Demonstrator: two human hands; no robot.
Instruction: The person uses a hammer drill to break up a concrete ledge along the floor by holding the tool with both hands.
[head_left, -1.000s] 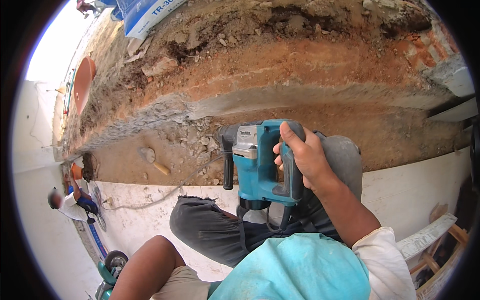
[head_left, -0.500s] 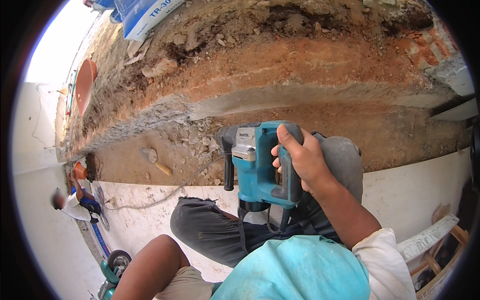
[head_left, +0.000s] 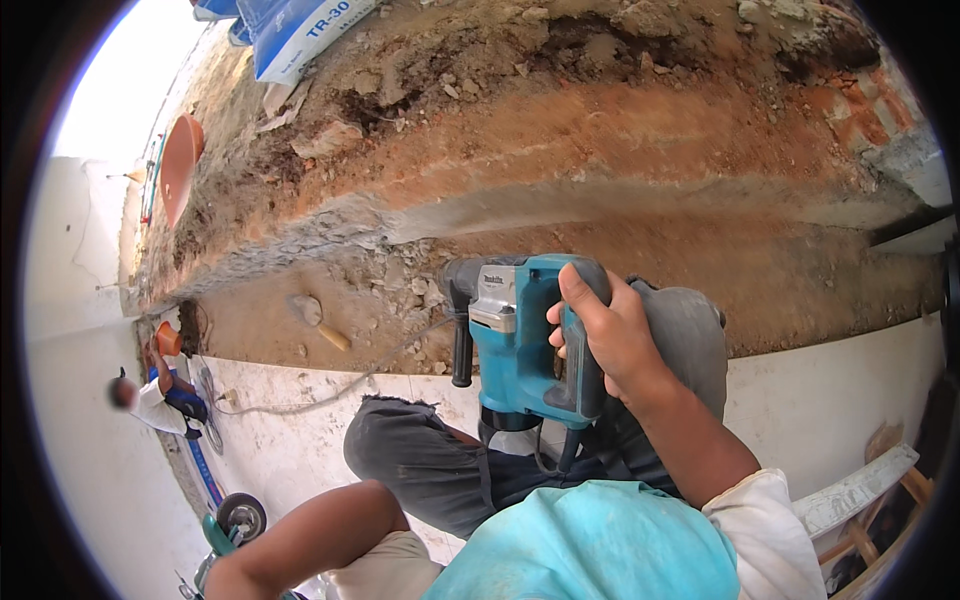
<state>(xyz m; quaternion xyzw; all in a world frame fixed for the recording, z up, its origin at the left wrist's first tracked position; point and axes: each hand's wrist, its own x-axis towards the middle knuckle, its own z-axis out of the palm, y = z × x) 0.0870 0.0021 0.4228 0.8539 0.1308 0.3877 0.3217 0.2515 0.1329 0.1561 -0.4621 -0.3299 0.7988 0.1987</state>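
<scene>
My right hand [head_left: 612,335] is wrapped round the rear handle of a teal and black demolition hammer [head_left: 530,340]. The tool lies across in front of my bent legs, its front end pointing left toward the broken rubble. A black side handle [head_left: 461,350] sticks out near its front, with no hand on it. The working tip of the hammer is hidden or lost against the dirt. My bare left arm [head_left: 320,530] bends away at the lower left, and its hand is outside the picture.
A trowel with a wooden handle [head_left: 320,320] lies in the trench left of the hammer. A grey cord [head_left: 290,408] crosses the white floor. Another person [head_left: 160,400] holds an orange bucket [head_left: 168,339] at far left. A wheeled machine [head_left: 240,517] stands lower left; a wooden frame [head_left: 860,490] right.
The left arm has swung, its forearm now angled toward the lower left corner. My right hand keeps its hold on the demolition hammer, and the whole view has shifted slightly.
</scene>
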